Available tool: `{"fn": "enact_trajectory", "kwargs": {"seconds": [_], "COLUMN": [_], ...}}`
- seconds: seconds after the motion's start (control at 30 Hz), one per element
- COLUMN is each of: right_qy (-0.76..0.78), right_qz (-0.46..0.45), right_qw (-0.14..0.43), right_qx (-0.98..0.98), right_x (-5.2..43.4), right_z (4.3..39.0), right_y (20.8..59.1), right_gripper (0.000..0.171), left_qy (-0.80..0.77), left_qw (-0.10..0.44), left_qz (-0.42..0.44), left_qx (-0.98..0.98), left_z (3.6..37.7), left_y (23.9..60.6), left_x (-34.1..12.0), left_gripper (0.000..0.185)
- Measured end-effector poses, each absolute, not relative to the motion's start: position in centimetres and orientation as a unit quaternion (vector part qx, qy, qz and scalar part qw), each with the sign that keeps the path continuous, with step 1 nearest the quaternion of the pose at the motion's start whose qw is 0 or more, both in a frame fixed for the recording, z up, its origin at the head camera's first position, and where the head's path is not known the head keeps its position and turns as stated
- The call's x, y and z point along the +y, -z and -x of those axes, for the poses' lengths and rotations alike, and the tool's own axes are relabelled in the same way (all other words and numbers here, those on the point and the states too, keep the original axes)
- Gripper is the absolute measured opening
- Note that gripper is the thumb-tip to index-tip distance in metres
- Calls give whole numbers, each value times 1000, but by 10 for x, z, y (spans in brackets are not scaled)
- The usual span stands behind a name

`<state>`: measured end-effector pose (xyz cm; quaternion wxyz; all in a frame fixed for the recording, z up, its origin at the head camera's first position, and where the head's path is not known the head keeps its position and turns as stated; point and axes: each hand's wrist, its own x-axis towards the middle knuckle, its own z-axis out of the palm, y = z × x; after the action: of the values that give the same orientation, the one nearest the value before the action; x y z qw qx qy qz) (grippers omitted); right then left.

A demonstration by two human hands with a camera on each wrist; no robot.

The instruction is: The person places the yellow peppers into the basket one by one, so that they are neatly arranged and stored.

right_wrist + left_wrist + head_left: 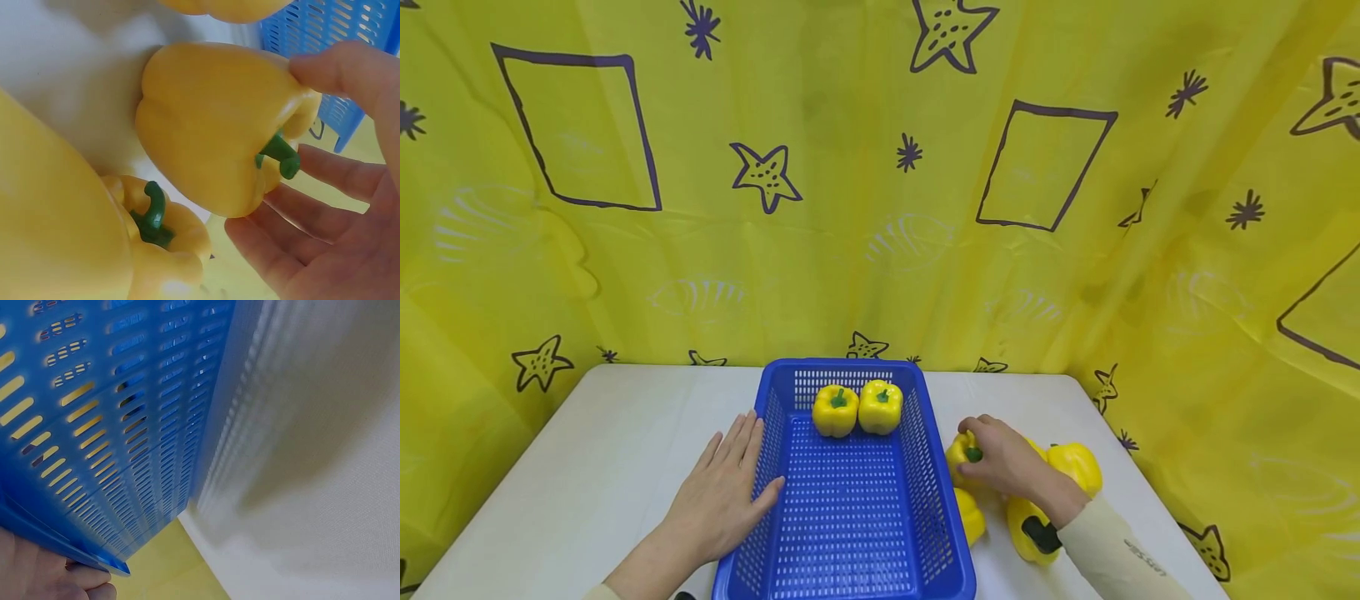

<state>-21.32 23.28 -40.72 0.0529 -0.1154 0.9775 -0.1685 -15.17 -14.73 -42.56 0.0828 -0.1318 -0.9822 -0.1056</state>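
A blue plastic basket (842, 517) with slotted walls stands in the middle of the table. Inside, against its far end, two yellow bell peppers sit side by side, the left one (829, 417) touching the right one (880, 414). My left hand (722, 492) lies on the basket's left rim with straight fingers; the left wrist view shows the outer side wall (137, 419). Right of the basket, my right hand (1006, 460) holds a yellow bell pepper (206, 119) between thumb and fingers, its green stem turned toward the palm.
Several more yellow bell peppers lie close around the right hand, among them one at the far right (1077, 467) and one by the basket wall (970, 517). The white table (572, 475) ends at a yellow patterned curtain (820, 250).
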Motion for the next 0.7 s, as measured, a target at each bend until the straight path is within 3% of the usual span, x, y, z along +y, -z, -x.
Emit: {"fn": "enact_trajectory", "kwargs": {"seconds": [0.33,0.7], "right_qy": [170,160], "right_qz": [121,158], "right_qw": [71,65], "right_qx": [975,972], "right_x": [234,236], "right_z": [210,211], "right_y": [405,403], "right_gripper": [54,37], "left_qy": [107,108], "left_qw": [82,81], "left_qz": [133,133], "left_qx": [-982,-982], "left_z": [152,153], "left_y": [426,426], "left_x": [-148,-148], "left_gripper": [80,80]}}
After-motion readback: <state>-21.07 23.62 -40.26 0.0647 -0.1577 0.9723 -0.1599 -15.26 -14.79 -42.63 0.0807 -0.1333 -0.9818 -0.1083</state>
